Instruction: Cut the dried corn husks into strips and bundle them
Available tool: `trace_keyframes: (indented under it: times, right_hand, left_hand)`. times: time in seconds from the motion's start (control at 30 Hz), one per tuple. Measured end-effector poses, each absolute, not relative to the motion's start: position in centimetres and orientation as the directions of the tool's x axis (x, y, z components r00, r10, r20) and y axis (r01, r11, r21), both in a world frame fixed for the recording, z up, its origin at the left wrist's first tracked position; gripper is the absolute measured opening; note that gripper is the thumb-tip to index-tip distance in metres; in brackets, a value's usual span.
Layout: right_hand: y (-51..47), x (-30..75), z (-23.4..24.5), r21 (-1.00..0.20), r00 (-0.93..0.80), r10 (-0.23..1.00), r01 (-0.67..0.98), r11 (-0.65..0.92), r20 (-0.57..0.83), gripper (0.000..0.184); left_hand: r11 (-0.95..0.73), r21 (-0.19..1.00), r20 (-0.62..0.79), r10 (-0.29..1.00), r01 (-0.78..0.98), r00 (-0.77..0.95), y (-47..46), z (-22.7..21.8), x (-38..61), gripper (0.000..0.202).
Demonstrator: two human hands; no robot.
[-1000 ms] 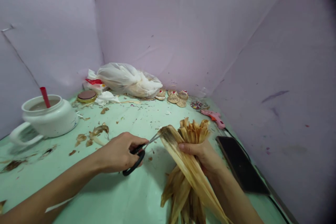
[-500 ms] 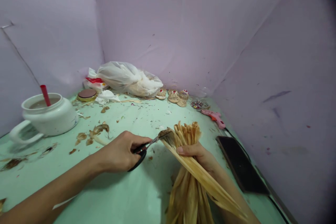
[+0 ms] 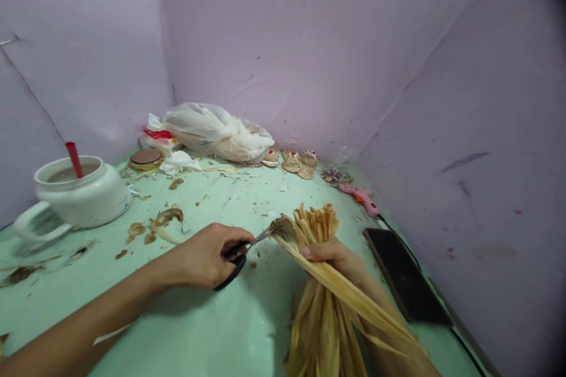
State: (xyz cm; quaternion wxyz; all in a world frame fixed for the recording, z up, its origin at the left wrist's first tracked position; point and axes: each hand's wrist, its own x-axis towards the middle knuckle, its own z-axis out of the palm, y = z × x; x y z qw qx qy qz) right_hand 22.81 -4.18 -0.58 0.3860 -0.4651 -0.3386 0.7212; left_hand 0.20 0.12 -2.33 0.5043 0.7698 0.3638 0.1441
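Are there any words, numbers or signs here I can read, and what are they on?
None can be read.
Red-and-white packet: any print is too small and blurred.
White pot: small marks, not readable as letters or numbers.
Pink glue gun, dark flat slab and black-handled scissors: no readable text.

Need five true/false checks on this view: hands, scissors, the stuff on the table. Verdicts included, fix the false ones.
1. The left hand holds the scissors. True.
2. The glue gun is in the right hand. False: it lies on the table.
3. The right hand grips dry leaves. True.
4. The pot lies on its side. False: it stands upright.
5. A red stick pokes out of the pot. True.
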Motion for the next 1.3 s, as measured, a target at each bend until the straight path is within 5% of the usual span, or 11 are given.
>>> trace_keyframes:
  times: [0.2,0.47,0.73,1.07,1.3]
  right_hand:
    - [-4.9,22.9,-0.8,-0.717,-0.308,0.758,-0.257,-0.647,-0.574,0.019]
    - [-3.7,21.9,-2.4,-0.882,-0.229,0.923,-0.293,-0.369,-0.31,0.04]
    - [-3.5,22.2,-2.5,-0.926,-0.236,0.961,-0.311,-0.214,-0.142,0.043]
    - [-3.4,22.3,-3.5,-0.828,-0.354,0.889,-0.373,-0.418,-0.29,0.044]
    - [-3.7,21.9,-3.1,-0.816,-0.265,0.893,-0.372,-0.442,-0.363,0.035]
  left_hand:
    - [-0.323,0.825,-0.07,0.756,0.464,0.651,0.1,-2.3,0.2,0.033]
    - [-0.4,0.752,-0.081,0.732,0.524,0.676,0.0,-1.4,0.2,0.02]
    - [-0.077,0.907,-0.284,0.613,0.413,0.737,0.2,-1.6,0.0,0.013]
    - [-0.117,0.901,-0.255,0.635,0.417,0.729,0.2,-2.7,0.2,0.007]
    - [-0.134,0.898,-0.235,0.661,0.42,0.712,-0.1,-2.5,0.6,0.006]
